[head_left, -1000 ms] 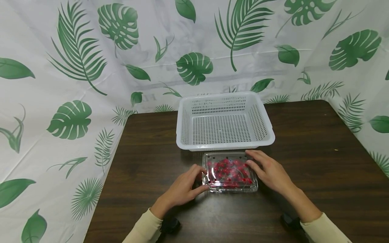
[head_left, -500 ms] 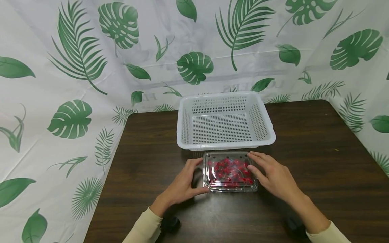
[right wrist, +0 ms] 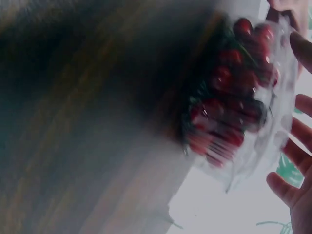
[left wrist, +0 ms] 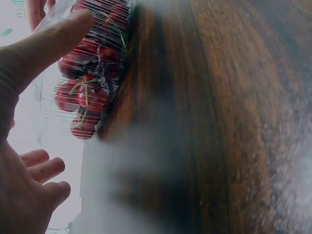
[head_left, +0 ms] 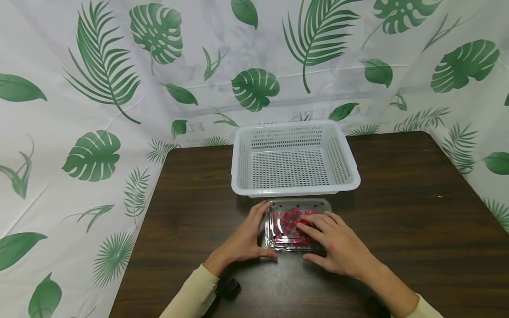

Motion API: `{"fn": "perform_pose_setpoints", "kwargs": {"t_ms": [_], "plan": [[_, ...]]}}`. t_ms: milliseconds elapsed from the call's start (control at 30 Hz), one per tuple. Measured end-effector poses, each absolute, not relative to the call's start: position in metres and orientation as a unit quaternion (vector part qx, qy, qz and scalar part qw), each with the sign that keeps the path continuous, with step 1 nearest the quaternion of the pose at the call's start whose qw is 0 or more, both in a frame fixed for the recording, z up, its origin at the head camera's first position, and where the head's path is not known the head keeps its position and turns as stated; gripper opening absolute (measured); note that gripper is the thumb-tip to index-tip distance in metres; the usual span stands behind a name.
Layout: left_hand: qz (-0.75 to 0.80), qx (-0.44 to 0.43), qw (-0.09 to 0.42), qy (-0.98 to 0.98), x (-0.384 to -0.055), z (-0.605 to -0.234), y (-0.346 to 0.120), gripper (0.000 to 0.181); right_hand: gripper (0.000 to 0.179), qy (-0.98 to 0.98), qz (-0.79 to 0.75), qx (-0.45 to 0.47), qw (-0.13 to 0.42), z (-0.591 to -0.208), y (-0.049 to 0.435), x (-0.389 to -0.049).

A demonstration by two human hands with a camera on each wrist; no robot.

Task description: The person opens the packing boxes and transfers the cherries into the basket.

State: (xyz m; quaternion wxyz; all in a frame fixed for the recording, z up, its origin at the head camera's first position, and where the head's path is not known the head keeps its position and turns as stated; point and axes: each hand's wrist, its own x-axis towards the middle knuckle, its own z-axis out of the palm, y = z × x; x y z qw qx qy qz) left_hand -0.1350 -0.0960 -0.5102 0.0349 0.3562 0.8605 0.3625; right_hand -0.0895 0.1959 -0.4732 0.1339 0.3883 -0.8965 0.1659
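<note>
Though indistinct overhead, left-wrist-view cherry stems

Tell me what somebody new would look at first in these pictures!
Probably the bright red cherries in the clear box on the dark table, with the left hand at its left end and the right hand partly over its top. Next, the white basket just behind the box. Green leaves also stand out on the white cloth behind the table.

1 basket, 1 clear box, 1 table; 2 hands, 2 sleeves
</note>
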Motion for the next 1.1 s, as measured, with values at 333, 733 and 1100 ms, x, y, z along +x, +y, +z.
{"fn": "perform_pose_setpoints", "kwargs": {"t_ms": [333, 733, 1100], "plan": [[0.37, 0.368, 0.023, 0.853, -0.144, -0.519, -0.088, 0.133, 0.053, -0.89, 0.151, 0.4, 0.157, -0.482, 0.189, -0.092], [0.376, 0.39, 0.023, 0.84, -0.148, -0.523, -0.08, 0.133, 0.054, -0.893, 0.118, 0.406, 0.153, -0.475, 0.188, -0.093], [0.383, 0.388, 0.028, 0.838, -0.15, -0.523, -0.08, 0.126, 0.049, -0.883, 0.06, 0.434, 0.169, -0.467, 0.181, -0.095]]}}
